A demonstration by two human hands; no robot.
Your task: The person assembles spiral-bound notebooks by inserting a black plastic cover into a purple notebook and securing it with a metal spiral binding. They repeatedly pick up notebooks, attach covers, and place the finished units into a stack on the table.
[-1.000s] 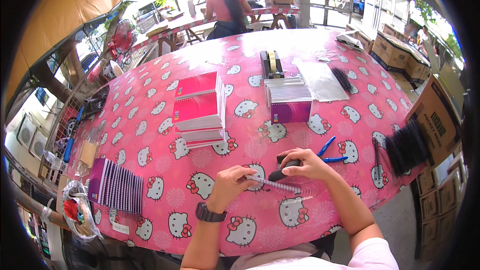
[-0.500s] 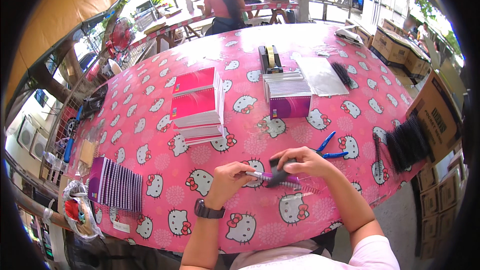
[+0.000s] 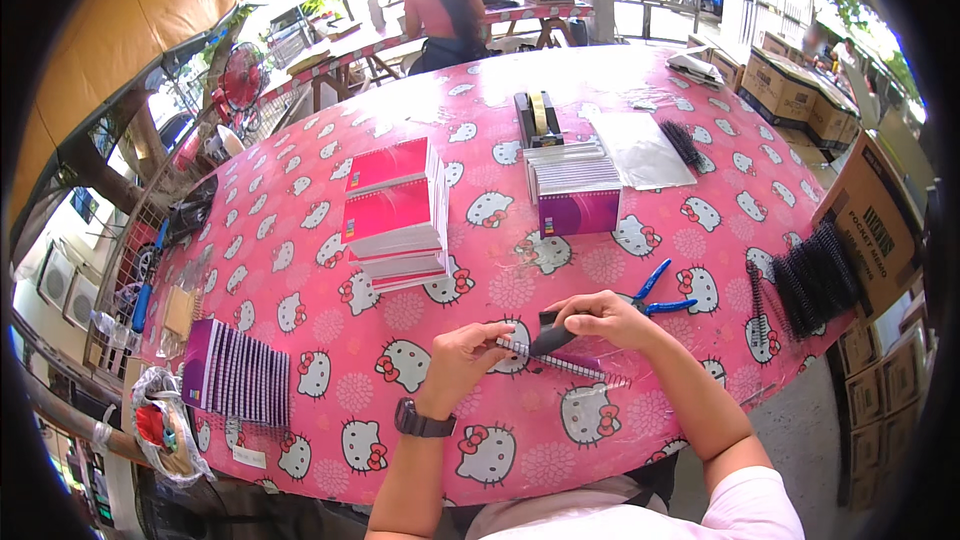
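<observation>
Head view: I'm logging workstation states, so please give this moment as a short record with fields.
Surface: round table with pink cartoon-cat cloth
Left hand: grips the near end of a black spiral binding coil
Right hand: pinches a small dark tool against the coil
Beside right hand: blue-handled pliers
Centre: stack of pink-covered notebooks
Right edge: pile of loose black coils
Background: a seated person
</observation>
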